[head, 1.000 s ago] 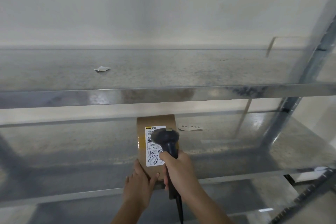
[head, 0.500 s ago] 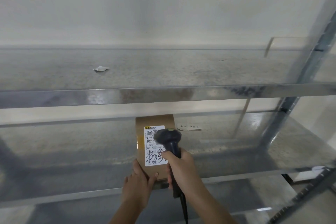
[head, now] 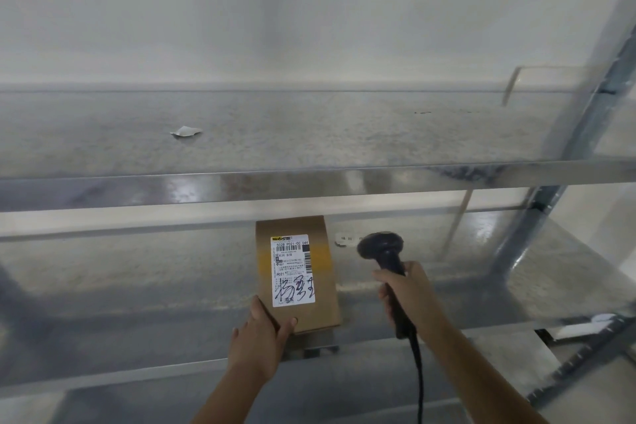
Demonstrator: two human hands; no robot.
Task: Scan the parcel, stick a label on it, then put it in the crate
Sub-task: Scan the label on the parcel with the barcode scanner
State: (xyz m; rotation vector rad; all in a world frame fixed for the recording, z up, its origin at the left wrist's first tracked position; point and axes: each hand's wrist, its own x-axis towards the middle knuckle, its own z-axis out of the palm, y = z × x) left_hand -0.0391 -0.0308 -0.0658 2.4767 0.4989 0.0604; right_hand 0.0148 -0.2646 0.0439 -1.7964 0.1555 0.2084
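Brown cardboard parcel (head: 298,274), white label (head: 293,273) reading "502B P021-00 044".
Long axis front-to-back on shelf (head: 137,272); left grip (head: 260,341) holds near-left corner, right grip (head: 411,289) clasps black scanner (head: 385,253).

Scanner (head: 382,248) right of parcel (head: 297,272)

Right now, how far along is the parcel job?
Scan looks done or ending: the right hand holds the scanner off to the parcel's right, no longer over its shipping label. In hand: the left hand grips the parcel. Left: sticking a label, crating; no crate visible.
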